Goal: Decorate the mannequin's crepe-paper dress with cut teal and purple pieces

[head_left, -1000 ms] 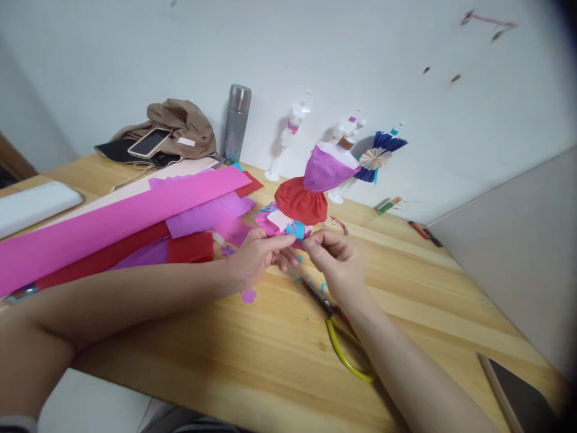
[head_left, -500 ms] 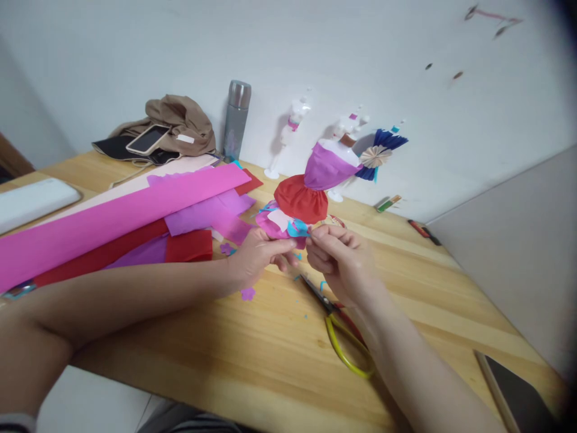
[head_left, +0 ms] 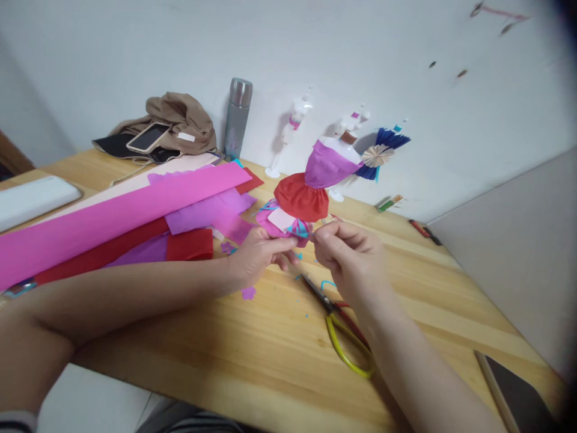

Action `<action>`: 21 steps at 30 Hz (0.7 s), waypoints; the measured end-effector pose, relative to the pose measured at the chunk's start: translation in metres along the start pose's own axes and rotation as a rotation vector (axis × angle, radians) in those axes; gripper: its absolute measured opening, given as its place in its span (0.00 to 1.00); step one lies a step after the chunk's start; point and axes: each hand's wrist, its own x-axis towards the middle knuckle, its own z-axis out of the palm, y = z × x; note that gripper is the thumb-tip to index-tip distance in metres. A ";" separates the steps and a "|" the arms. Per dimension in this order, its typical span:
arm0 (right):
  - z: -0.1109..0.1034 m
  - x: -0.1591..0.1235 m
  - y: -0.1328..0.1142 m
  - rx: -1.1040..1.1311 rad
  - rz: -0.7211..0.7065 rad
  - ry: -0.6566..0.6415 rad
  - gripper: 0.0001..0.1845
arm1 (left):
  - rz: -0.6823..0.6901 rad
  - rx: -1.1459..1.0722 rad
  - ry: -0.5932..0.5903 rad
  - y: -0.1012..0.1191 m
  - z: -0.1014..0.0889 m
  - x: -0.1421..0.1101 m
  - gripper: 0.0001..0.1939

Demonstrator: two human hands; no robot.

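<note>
A small dress form wears a purple top point(head_left: 331, 163), a red gathered layer point(head_left: 301, 197) and a pink lower skirt point(head_left: 269, 224). On the skirt lie a pale pink piece point(head_left: 280, 219) and thin blue strips point(head_left: 296, 227). My left hand point(head_left: 259, 255) grips the skirt's lower edge between thumb and fingers. At the right end of the strips, my right hand point(head_left: 354, 258) is closed in a pinch on what looks like a blue strip's end, mostly hidden by the fingertips. Scissors point(head_left: 331, 308) with yellow and red handles lie below my hands, blades slightly apart.
Pink, purple and red sheets point(head_left: 121, 210) pile up at left. Behind stand a grey flask point(head_left: 238, 120) and more dress forms point(head_left: 293, 123). A purple flower cutout point(head_left: 248, 293) and blue scraps lie on the table point(head_left: 216, 337). A dark flat device point(head_left: 514, 391) sits at the right edge.
My right hand has shifted slightly to the right. The blue piece on the skirt, bunched before, now shows as separate thin strips. My left hand has stayed in place.
</note>
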 end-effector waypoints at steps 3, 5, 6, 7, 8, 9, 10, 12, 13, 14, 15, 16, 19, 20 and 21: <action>-0.002 0.001 0.008 -0.166 -0.041 0.020 0.14 | 0.001 -0.025 -0.022 0.001 0.000 0.000 0.15; -0.002 0.002 0.012 -0.211 -0.035 0.004 0.15 | 0.001 -0.031 -0.027 0.000 0.000 0.000 0.13; -0.002 0.002 0.013 -0.219 -0.032 -0.004 0.15 | -0.002 -0.035 -0.033 0.000 0.000 0.000 0.12; -0.003 0.003 0.014 -0.224 -0.030 -0.010 0.15 | -0.005 -0.041 -0.040 0.000 0.000 0.000 0.11; -0.003 0.003 0.015 -0.231 -0.031 -0.015 0.15 | -0.006 -0.050 -0.048 0.000 0.000 0.000 0.09; -0.003 0.003 0.016 -0.239 -0.034 -0.019 0.15 | -0.005 -0.063 -0.060 -0.001 0.000 0.000 0.08; -0.003 0.003 0.016 -0.249 -0.036 -0.024 0.15 | -0.001 -0.079 -0.072 -0.001 0.000 0.000 0.08; -0.004 0.004 0.015 -0.275 -0.036 -0.048 0.15 | 0.006 -0.111 -0.090 -0.002 0.001 0.000 0.08; -0.004 0.003 0.014 -0.285 -0.034 -0.063 0.15 | 0.008 -0.123 -0.093 -0.002 0.001 -0.001 0.09; -0.005 0.003 0.012 -0.292 -0.033 -0.076 0.15 | 0.009 -0.131 -0.092 -0.002 0.002 -0.001 0.09; -0.006 0.003 0.010 -0.297 -0.033 -0.084 0.15 | 0.011 -0.135 -0.089 -0.002 0.003 -0.001 0.10; -0.006 0.003 0.009 -0.302 -0.037 -0.086 0.14 | 0.014 -0.138 -0.085 -0.002 0.003 -0.002 0.12; -0.008 0.003 0.006 -0.320 -0.073 -0.057 0.13 | 0.018 -0.125 -0.088 -0.003 0.002 -0.002 0.16; -0.008 0.003 0.007 -0.324 -0.087 -0.036 0.12 | 0.016 -0.117 -0.090 -0.003 0.001 -0.002 0.17; -0.009 0.003 0.008 -0.327 -0.101 -0.007 0.10 | 0.014 -0.109 -0.090 -0.004 0.000 -0.002 0.18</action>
